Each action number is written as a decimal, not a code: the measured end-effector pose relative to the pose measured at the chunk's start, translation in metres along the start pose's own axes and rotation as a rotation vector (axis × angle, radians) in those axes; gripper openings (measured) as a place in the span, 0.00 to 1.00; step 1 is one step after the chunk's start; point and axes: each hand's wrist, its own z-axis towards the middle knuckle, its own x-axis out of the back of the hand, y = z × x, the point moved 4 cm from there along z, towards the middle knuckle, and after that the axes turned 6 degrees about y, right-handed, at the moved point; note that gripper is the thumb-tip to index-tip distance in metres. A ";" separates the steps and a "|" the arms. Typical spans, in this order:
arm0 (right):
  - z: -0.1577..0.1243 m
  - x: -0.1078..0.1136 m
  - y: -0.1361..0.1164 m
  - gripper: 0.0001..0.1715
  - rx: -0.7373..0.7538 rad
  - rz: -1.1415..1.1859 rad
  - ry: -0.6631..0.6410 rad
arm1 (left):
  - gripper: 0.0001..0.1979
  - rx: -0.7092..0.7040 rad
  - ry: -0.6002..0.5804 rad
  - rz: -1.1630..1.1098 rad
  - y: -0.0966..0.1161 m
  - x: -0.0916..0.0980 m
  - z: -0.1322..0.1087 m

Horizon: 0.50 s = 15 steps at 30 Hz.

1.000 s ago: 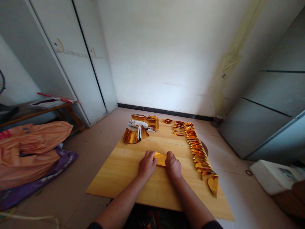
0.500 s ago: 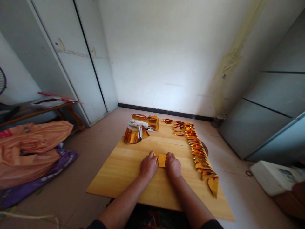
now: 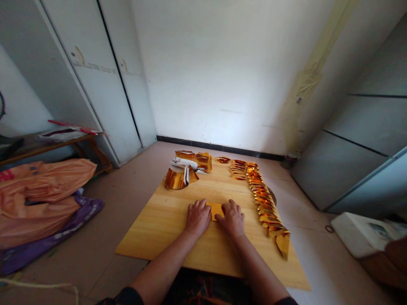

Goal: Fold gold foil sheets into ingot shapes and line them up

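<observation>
Between my hands a small gold paper piece [image 3: 216,210] lies on the wooden board [image 3: 152,228]. My left hand [image 3: 199,217] is at its left edge, fingers bent and thumb against the paper; what its fingertips grip is too small to make out. At the right edge, my right hand [image 3: 232,217] has its fingers spread, with the thumb on the paper. Folded shiny gold pieces [image 3: 263,199] overlap in a long row down the board's right side. More folded pieces [image 3: 238,169] sit at the back. Curved gold sheets [image 3: 174,178] and a white-and-gold stack [image 3: 193,162] lie at the back left.
An orange bag [image 3: 47,182] and a purple bag [image 3: 63,233] lie on the floor at the left, below a wooden bench [image 3: 47,148]. A white box [image 3: 359,235] is at the right. Cabinets stand on both sides.
The fingers of my right hand have spread from a closed grip, and its thumb now shows on the paper. My left hand's fingers have loosened a little. The gold paper remains between them.
</observation>
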 end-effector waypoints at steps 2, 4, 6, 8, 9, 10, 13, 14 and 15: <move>-0.002 -0.002 -0.003 0.20 -0.013 0.013 0.015 | 0.09 -0.005 -0.014 -0.024 -0.003 0.001 -0.001; -0.005 -0.004 -0.006 0.23 -0.007 0.021 0.028 | 0.11 -0.018 -0.017 -0.043 -0.008 0.001 -0.002; -0.007 -0.006 -0.007 0.24 0.001 0.029 0.040 | 0.13 -0.024 -0.016 -0.050 -0.013 0.001 -0.003; -0.008 -0.007 -0.007 0.25 0.003 0.035 0.045 | 0.14 -0.030 -0.021 -0.050 -0.017 0.000 -0.003; -0.009 -0.008 -0.006 0.25 0.003 0.037 0.046 | 0.15 -0.032 -0.024 -0.049 -0.019 0.000 -0.003; -0.009 -0.008 -0.006 0.25 0.002 0.038 0.047 | 0.15 -0.032 -0.025 -0.047 -0.020 -0.001 -0.004; -0.009 -0.007 -0.004 0.25 0.002 0.040 0.039 | 0.16 -0.019 -0.033 -0.047 -0.021 -0.001 -0.004; -0.009 -0.007 -0.003 0.25 0.005 0.040 0.036 | 0.16 -0.011 -0.040 -0.047 -0.021 -0.001 -0.004; -0.009 -0.006 -0.002 0.25 0.012 0.040 0.031 | 0.17 -0.004 -0.048 -0.047 -0.021 -0.001 -0.004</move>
